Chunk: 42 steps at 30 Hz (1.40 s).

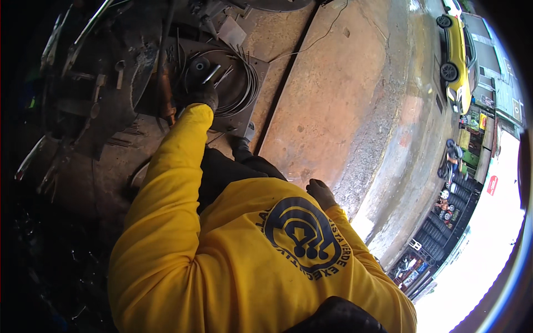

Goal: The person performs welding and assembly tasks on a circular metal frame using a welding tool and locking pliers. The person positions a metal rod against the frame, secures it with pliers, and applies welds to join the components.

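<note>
The left hand [204, 95] in a dark glove reaches far out to the metal rods [217, 74] just past its fingers, whose grip I cannot tell, while the right hand [321, 193] hangs loosely curled, holding nothing.

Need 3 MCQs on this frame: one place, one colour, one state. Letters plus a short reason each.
1. Where is the left hand?
A. at the wire coil
B. on the yellow car
C. on the knee

2. What colour are the sleeves?
A. red
B. yellow
C. white

3. How is the right hand?
A. gripping a hammer
B. gloved and holding nothing
C. bare, holding wire

Answers:
1 A, the gloved hand reaches to the coil on the metal plate.
2 B, both arms are yellow.
3 B, a dark glove hangs over the concrete floor, nothing in it.
</note>
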Motion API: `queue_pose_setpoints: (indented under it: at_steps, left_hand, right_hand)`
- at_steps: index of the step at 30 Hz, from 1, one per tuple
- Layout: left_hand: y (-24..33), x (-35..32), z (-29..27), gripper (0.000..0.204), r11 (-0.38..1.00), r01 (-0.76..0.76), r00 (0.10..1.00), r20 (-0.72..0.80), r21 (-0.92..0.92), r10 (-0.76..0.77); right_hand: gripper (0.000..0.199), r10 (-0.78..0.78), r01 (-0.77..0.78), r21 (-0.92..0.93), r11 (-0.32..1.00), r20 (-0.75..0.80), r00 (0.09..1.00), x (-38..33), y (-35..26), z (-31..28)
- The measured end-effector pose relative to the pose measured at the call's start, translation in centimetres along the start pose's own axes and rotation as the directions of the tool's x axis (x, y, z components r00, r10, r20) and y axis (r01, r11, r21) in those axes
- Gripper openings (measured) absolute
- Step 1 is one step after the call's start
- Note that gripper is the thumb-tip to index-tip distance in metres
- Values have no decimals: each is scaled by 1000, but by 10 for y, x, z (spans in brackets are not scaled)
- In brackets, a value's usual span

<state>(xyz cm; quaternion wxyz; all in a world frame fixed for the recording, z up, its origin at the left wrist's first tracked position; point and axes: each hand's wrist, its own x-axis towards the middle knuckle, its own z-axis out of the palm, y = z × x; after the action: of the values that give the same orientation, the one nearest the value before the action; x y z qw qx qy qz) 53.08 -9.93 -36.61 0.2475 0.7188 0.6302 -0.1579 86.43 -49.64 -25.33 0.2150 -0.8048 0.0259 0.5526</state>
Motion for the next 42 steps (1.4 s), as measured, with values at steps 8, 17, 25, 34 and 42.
queue_pose_setpoints:
  at_steps: [8,17,25,34,42]
  left_hand:
    - [-6,10,6,37,941,19,964,-245,-339,-108]
    - [-4,21,36,43,953,66,935,-316,-295,-163]
    - [-14,-9,3,57,897,178,923,-249,-404,-295]
    - [-72,35,80,45,851,98,867,-376,-516,-327]
    - [-61,58,55,38,974,159,803,-554,-160,-221]
  right_hand:
    - [42,77,-86,-152,985,-63,995,0,2,-41]
    - [42,29,-25,-62,998,77,997,45,-25,-51]
    - [41,-11,33,-148,988,146,989,64,-58,-23]
    - [25,-32,54,-179,982,126,991,41,-93,16]
    - [36,-1,44,-226,973,186,982,52,-55,-45]
